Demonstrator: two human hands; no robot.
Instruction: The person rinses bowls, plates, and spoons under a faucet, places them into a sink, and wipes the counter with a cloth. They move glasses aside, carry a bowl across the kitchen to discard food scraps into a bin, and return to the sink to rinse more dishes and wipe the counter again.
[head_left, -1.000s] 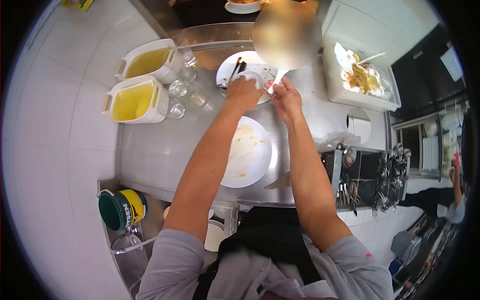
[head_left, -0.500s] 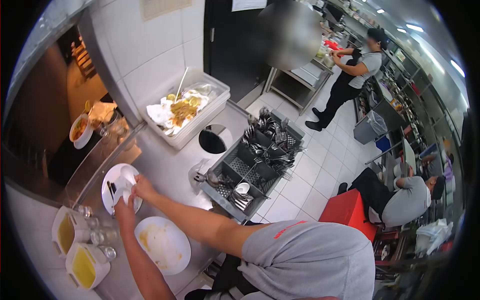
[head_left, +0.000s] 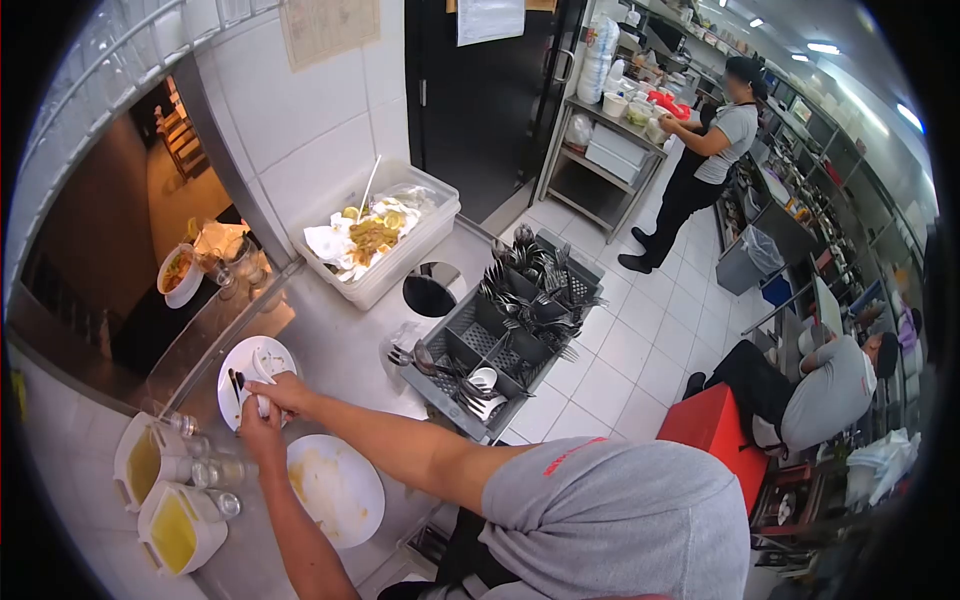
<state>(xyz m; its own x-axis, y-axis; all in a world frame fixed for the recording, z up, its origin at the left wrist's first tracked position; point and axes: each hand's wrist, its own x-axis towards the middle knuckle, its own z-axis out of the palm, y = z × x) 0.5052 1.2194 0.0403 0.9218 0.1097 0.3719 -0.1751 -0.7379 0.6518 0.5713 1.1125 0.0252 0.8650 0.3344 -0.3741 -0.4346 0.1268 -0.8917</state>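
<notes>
Plate with dark cutlery and food marks is lying on the steel counter, under the person's meeting hands. The left hand is curling its fingers around a small white piece, mostly covered, so whether it is a cup or a spoon is not clear. The right hand is bending its fingers close against it; whether they are gripping anything cannot be told. Half a second ago the right hand was holding a white spoon up apart from the left; now both hands are overlapping, so the work is drawing in to one spot while the cutlery is staying on the plate. Just beside, a stained oval plate is resting on the counter, and glasses are standing next to two tubs. Farther out, a cutlery rack and a bin of scraps are sitting as before. Across the floor, two co-workers are busying themselves, and the far shelf, blurred over before, is now showing more clearly.
</notes>
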